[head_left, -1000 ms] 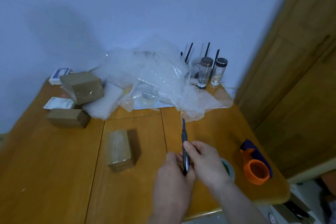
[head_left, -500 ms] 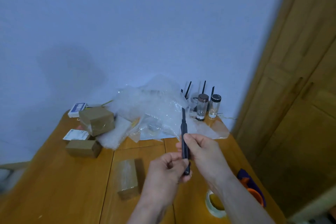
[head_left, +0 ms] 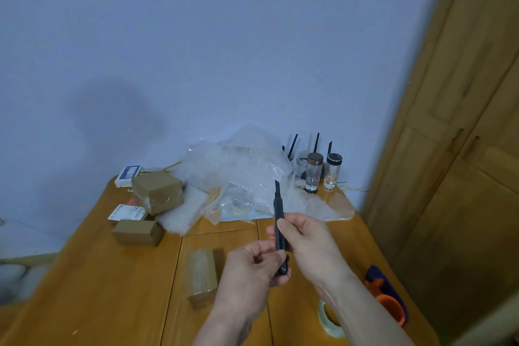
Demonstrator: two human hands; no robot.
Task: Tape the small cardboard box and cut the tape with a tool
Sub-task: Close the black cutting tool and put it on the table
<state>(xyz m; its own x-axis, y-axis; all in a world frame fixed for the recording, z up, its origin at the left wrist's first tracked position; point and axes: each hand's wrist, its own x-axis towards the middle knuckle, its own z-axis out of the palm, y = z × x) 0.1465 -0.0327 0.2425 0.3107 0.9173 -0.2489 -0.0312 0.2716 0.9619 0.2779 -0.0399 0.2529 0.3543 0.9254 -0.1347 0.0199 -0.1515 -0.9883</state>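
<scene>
A slim black utility knife [head_left: 279, 222] stands upright in the air over the wooden table [head_left: 112, 289]. My right hand [head_left: 309, 244] grips its middle, thumb on the side. My left hand [head_left: 252, 270] pinches its lower end. A small cardboard box [head_left: 200, 275], wrapped in clear tape, lies on the table just left of my left hand, untouched. A roll of clear tape [head_left: 330, 317] lies flat at the table's front right, partly hidden by my right forearm.
Two more cardboard boxes [head_left: 157, 191] [head_left: 137, 232] and small white cartons sit at the back left. A heap of bubble wrap [head_left: 241, 177] fills the back middle, with two glass jars [head_left: 323, 171] and black antennas behind. An orange tape dispenser [head_left: 390, 306] is at the right edge. Wooden doors stand to the right.
Both hands have lifted the knife up off the table, and my view has tilted upward so more wall shows. The small box and tape roll stayed put.
</scene>
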